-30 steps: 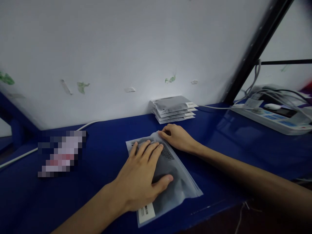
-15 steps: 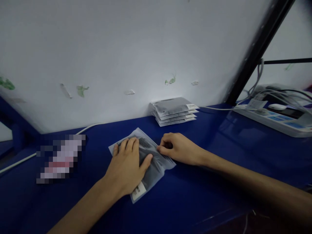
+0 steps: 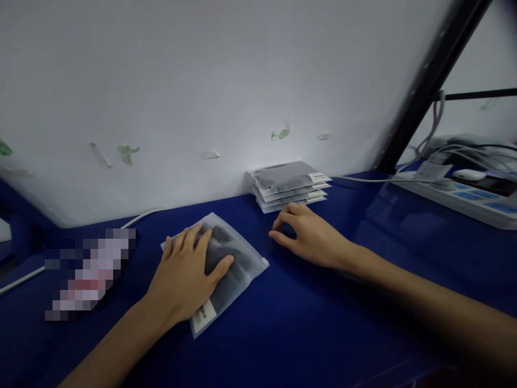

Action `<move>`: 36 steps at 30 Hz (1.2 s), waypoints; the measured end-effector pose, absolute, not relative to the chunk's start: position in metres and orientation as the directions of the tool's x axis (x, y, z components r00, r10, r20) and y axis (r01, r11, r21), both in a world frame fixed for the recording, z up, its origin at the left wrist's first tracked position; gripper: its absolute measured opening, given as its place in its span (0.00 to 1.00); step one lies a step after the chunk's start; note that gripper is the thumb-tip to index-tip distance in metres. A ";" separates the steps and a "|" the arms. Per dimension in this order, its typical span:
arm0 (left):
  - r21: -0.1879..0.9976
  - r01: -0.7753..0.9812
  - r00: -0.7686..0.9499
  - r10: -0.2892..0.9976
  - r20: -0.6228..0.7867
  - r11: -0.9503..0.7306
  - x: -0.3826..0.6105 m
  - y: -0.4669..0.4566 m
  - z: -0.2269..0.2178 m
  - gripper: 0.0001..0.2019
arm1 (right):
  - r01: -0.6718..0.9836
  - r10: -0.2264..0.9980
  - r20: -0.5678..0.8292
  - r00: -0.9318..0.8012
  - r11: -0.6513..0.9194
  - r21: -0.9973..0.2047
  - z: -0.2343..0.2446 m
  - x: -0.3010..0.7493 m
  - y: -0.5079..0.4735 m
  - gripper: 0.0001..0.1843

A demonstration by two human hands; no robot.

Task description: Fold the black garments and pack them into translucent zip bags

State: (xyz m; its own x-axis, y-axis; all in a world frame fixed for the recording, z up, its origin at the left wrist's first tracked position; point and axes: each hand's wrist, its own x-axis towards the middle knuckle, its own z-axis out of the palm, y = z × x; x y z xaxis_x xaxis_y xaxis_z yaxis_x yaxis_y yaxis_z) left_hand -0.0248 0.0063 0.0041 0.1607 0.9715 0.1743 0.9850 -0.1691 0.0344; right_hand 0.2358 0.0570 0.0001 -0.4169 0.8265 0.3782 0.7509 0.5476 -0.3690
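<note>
My left hand (image 3: 181, 275) lies flat with its fingers spread on a frosted zip bag (image 3: 238, 275), pressing it to the blue table. Something dark and soft-looking is inside the bag, with printed text and a white label at the near corner. A small white slider (image 3: 264, 262) sits at the right end of the zip edge. Just right of the bag, my right hand (image 3: 309, 234) is apart from it, fingers loosely curled, thumb and index slightly separated, holding nothing. Behind that hand rises a stack of similar bags (image 3: 286, 180).
A white power strip (image 3: 456, 196) with plugs and cables stands at the right. At the left lies a pixelated item (image 3: 91, 277) near a white cable (image 3: 141, 215). A pale wall (image 3: 181, 81) closes off the back of the blue table (image 3: 315, 323).
My right hand has let go of the bag's zip edge and moved right, off it. The bag and left hand have shifted left in view. The zip edge lies straighter, with the slider showing.
</note>
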 end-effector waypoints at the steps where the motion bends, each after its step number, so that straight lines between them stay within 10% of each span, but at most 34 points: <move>1: 0.035 0.987 0.148 0.974 0.171 -0.156 -0.025 0.006 0.004 0.39 | 0.776 0.831 0.387 -0.399 0.531 -0.340 -0.002 0.240 0.061 0.11; 10: 0.029 0.990 0.130 0.982 0.137 -0.135 -0.025 0.005 0.007 0.41 | 0.851 0.872 0.312 -0.377 0.459 -0.254 -0.009 0.250 0.073 0.15; 21: 0.080 0.937 0.330 0.938 0.110 -0.339 -0.003 -0.009 0.007 0.39 | 0.511 0.720 0.356 -0.595 0.682 -0.524 -0.006 0.226 0.060 0.10; 36: 0.200 0.821 0.524 0.845 0.108 -0.534 0.006 -0.019 0.008 0.35 | 0.566 0.819 0.318 -0.477 0.563 -0.602 -0.009 0.222 0.053 0.09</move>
State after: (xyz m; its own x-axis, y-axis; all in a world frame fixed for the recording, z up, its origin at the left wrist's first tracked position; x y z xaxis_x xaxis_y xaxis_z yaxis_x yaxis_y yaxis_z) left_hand 0.0058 -0.0194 0.0078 0.5236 0.8451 0.1082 0.8213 -0.5344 0.1999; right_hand 0.2223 0.0533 -0.0090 -0.4772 0.8194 0.3177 0.5664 0.5631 -0.6017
